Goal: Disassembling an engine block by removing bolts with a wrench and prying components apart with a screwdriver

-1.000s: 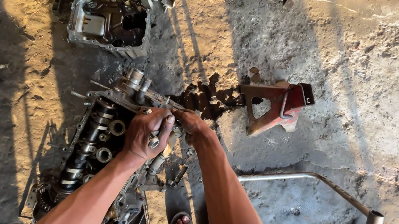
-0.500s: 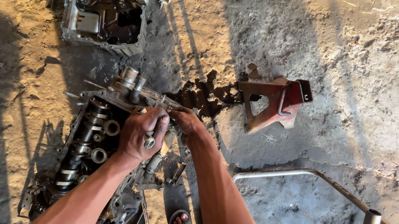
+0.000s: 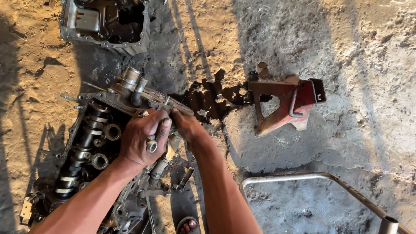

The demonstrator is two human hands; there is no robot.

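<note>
Evidently mid-disassembly: left hand (image 3: pixel 144 135) clamped over the edge of a grimy engine head (image 3: pixel 94 141) lying on the dirt floor (image 3: pixel 356 55), fingers closed around a metal part at the housing's rim. Right hand (image 3: pixel 183 121) pressed in just beside it, mostly hidden behind the left; cannot tell whether closed or spread. Judged as prying or freeing a fitting at the upper cover (image 3: pixel 134 92); calls for a firm pull with steady bracing. Nearby: an oil pan (image 3: pixel 105 16) well apart up the floor, a red bracket (image 3: pixel 285 103) to the right beside a dark oil stain (image 3: pixel 210 96), a bent metal tube frame (image 3: pixel 314 179), a sandalled foot (image 3: pixel 190 231) close under the arms. Loose bolts beside the head crowding the grip.
</note>
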